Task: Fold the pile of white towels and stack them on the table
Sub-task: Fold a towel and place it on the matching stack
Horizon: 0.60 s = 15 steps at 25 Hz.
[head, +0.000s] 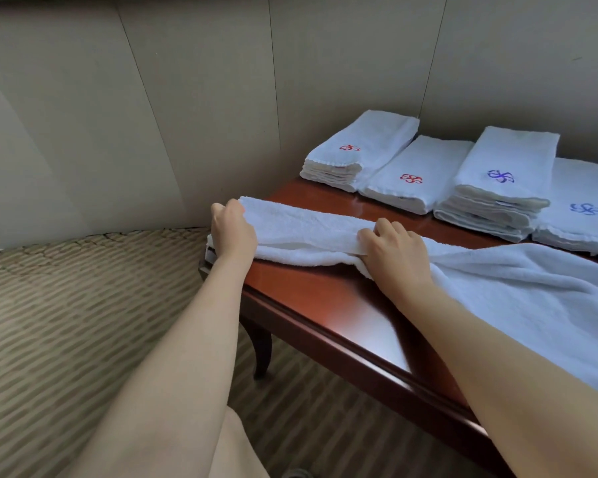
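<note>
A long white towel lies across the red-brown wooden table, folded into a narrow strip at its left end and spreading wide to the right. My left hand grips the strip's left end at the table's corner. My right hand grips the strip's middle, fingers curled over the folded edge. Behind them stand folded towel stacks: one with a red emblem, a second red-emblem stack, a taller stack with a blue emblem, and another blue-emblem stack at the right edge.
The table stands in a corner against beige panelled walls. Striped beige carpet covers the floor to the left and below. A curved table leg shows under the near edge.
</note>
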Motion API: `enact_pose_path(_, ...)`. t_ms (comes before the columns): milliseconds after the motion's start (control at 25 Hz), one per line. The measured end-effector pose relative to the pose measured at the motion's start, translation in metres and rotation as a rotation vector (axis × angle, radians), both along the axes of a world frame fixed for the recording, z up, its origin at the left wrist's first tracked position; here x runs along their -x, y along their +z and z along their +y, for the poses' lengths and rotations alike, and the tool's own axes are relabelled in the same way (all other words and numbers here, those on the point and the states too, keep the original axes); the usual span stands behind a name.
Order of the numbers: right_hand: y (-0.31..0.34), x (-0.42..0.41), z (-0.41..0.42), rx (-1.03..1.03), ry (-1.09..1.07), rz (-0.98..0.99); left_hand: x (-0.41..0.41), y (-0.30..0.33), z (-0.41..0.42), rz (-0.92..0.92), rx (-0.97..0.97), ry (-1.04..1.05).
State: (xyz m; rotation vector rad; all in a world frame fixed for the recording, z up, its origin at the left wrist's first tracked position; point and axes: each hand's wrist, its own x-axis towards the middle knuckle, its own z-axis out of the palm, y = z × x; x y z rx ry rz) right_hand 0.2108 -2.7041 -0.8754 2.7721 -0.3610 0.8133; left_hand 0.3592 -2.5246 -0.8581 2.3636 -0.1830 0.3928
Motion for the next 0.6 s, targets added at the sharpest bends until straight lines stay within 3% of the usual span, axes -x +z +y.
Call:
enact_pose_path(160, -0.008, 0.018, 0.003, -0.027, 0.116, -0.066, 0.001, 0.002, 0.022, 0.013, 0.012, 0.075)
enact_pose_path(320, -0.003, 0.032, 0.015, -0.027, 0.087, 0.067, 0.008, -0.002, 0.028, 0.079, -0.376, 0.176)
enact_pose_path(400, 0.008, 0.045, 0.018, -0.077, 0.058, 0.193, 0.014, 0.009, 0.019, 0.081, -0.452, 0.167)
enact_pose_path(480, 0.020, 0.066, 0.012, -0.196, 0.060, 0.215, 0.032, 0.022, -0.009, -0.004, -0.490, -0.005)
enact_pose_path(600, 0.031, 0.110, -0.014, -0.348, -0.036, -0.076, 0.098, 0.035, -0.080, -0.077, -0.429, -0.629)
